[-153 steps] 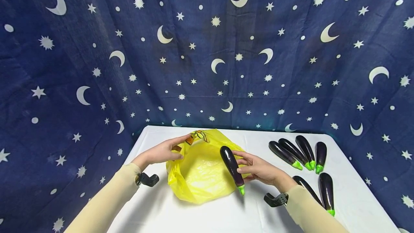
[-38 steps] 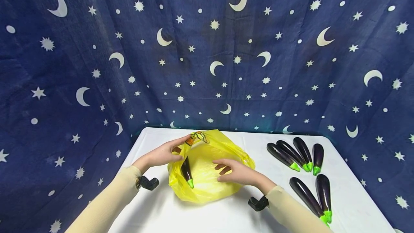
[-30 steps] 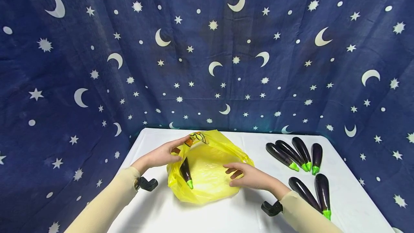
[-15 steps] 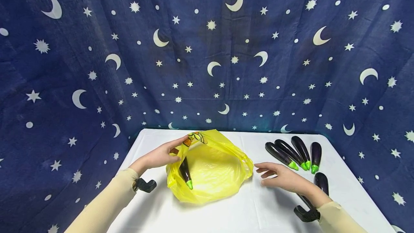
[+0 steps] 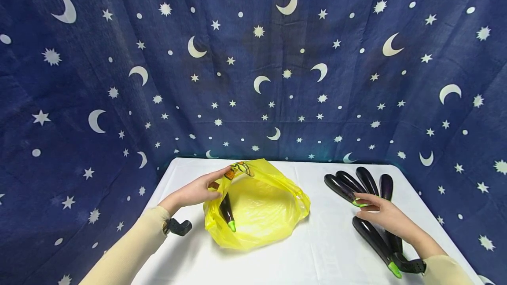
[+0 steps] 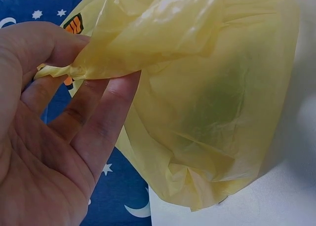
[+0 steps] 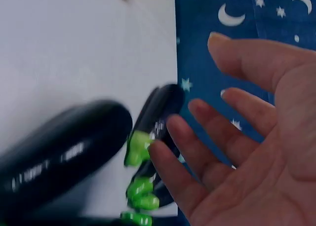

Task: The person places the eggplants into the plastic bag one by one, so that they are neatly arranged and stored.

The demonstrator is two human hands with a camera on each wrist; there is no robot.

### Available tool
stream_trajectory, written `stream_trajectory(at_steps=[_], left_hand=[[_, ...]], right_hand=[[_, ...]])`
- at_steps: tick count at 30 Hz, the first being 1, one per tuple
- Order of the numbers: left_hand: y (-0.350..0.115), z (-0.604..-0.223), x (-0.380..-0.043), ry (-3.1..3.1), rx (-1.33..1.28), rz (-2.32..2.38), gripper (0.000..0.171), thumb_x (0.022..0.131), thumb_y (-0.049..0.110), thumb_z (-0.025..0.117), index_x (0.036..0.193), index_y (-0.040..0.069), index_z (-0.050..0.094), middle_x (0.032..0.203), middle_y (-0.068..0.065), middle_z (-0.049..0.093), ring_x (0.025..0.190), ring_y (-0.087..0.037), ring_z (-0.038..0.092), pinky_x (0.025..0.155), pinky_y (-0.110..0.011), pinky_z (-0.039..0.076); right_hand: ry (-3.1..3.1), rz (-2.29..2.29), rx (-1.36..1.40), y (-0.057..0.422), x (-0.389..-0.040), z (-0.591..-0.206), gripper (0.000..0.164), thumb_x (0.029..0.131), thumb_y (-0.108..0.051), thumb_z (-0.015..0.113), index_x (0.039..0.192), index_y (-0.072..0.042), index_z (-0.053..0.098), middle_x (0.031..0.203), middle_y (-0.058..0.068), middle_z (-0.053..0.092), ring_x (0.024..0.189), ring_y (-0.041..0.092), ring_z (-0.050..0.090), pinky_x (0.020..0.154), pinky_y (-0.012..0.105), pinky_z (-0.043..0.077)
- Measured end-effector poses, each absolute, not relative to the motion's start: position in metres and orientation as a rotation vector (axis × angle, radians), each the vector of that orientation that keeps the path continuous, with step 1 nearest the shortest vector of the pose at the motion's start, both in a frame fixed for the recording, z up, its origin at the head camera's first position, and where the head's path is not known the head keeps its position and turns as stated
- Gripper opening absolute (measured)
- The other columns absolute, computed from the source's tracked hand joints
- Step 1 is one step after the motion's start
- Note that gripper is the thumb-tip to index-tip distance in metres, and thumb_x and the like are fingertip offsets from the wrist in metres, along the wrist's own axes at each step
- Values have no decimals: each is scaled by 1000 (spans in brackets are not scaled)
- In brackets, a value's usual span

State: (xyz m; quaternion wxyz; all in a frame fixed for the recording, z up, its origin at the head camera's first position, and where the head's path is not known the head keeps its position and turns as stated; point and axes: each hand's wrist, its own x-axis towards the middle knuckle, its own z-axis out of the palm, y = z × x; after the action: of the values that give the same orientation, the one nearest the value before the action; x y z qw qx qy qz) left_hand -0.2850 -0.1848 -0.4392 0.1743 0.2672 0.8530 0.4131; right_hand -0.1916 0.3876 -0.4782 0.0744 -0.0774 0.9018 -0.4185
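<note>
My left hand pinches the left rim of a yellow plastic bag, holding its mouth open. In the left wrist view, thumb and fingers grip the thin film. One eggplant lies inside the bag at its left wall; through the film it shows only as a dark shape. My right hand hovers over the eggplants on the right, fingers loosely spread and holding nothing, as the right wrist view also shows. Just below it lies a near eggplant; a second one is partly covered by the wrist.
Several more eggplants lie in a fan at the back right of the white table, green stems toward the front. A dark blue curtain with moons and stars hangs behind the table. Black cameras sit on both wrists.
Five seconds ago my right hand held an eggplant beside the bag; that eggplant now lies inside. The right hand has since withdrawn rightward to the other eggplants. The left hand keeps its hold.
</note>
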Motion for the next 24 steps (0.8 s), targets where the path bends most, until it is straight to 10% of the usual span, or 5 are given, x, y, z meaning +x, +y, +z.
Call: stream_trajectory(at_steps=[12, 24], left_hand=[[-184, -436, -283, 2410, 744, 1180, 84, 94, 10, 66, 164, 33, 26, 165, -2, 32, 134, -36, 51, 113, -52, 39], [-184, -438, -284, 2406, 774, 1174, 83, 94, 10, 66, 164, 30, 25, 165, -5, 32, 134, -38, 51, 113, -53, 39]], right_hand=[[2881, -1043, -32, 430, -185, -480, 86, 94, -36, 74, 153, 11, 32, 149, 39, 37, 128, 60, 40, 92, 72, 44], [2828, -980, 65, 458, -177, -501, 106, 89, -33, 79, 154, 16, 11, 144, 54, 19, 125, 74, 28, 93, 78, 39]])
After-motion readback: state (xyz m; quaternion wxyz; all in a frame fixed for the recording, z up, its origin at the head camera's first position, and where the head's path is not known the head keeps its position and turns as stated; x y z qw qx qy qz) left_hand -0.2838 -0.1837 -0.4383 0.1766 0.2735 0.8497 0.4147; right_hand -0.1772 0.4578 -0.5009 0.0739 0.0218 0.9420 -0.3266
